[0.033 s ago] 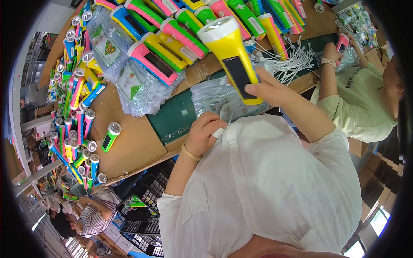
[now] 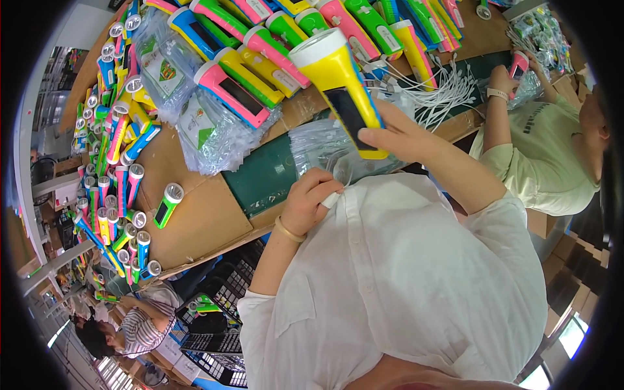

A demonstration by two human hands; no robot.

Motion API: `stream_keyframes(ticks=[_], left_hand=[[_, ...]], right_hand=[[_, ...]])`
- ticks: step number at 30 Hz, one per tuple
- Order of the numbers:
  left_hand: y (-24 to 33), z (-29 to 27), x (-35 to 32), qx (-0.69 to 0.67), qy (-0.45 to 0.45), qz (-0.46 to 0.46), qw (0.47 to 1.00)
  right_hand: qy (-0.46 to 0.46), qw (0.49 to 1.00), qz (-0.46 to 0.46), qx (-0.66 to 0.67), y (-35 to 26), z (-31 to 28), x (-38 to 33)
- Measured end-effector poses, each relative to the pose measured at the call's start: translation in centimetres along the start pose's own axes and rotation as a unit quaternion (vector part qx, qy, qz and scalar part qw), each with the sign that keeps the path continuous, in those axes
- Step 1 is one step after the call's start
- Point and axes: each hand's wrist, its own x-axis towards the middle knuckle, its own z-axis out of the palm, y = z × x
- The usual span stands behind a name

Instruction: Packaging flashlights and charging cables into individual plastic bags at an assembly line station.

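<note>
My right hand [image 2: 398, 135] grips a yellow flashlight [image 2: 338, 78] by its lower body, holding it tilted above the table with its white-rimmed head up and to the left. A dark panel runs along the flashlight's side. My left hand [image 2: 311, 200], with a gold bracelet on the wrist, is curled at the table's near edge, its fingers pinched on the edge of a clear plastic bag [image 2: 325, 153] from the pile lying on a dark green mat [image 2: 260, 179].
Rows of pink, yellow, green and blue flashlights [image 2: 260, 52] cover the cardboard-topped table [image 2: 201, 221]. One green flashlight [image 2: 168, 205] lies alone. Bagged stock [image 2: 208, 133] and white cords [image 2: 435, 91] sit nearby. A co-worker [image 2: 546, 156] is at right, another person [image 2: 140, 325] below left, beside black crates [image 2: 221, 305].
</note>
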Motion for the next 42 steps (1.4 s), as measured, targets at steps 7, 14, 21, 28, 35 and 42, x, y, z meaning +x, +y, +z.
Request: stream_keyframes(ticks=[7, 14, 21, 28, 35, 42], left_hand=[[0.1, 0.1, -0.1, 0.013, 0.016, 0.015, 1.000], [-0.1, -0.4, -0.6, 0.020, 0.070, -0.042, 0.996], [-0.4, -1.1, 0.4, -0.024, 0.042, -0.016, 0.999], [-1.1, -0.9, 3.4, -0.016, 0.018, 0.035, 0.999], [-1.4, -0.7, 2.2, 0.035, 0.051, -0.006, 0.998], [-1.3, -1.0, 1.8, 0.056, 0.045, -0.016, 0.997]], right_hand=[[-0.046, 0.990, -0.095, -0.094, 2.1, 2.4, 1.1], [-0.191, 0.859, 0.103, -0.464, -0.7, 0.2, -0.6], [-0.211, 0.750, 0.012, -0.627, -1.5, -0.8, -1.8], [-0.175, 0.736, -0.026, -0.654, 1.7, 1.2, -3.1], [0.122, 0.735, -0.033, -0.666, 0.6, -12.0, -3.3], [0.171, 0.830, 0.010, -0.531, -0.2, -14.9, -4.2]])
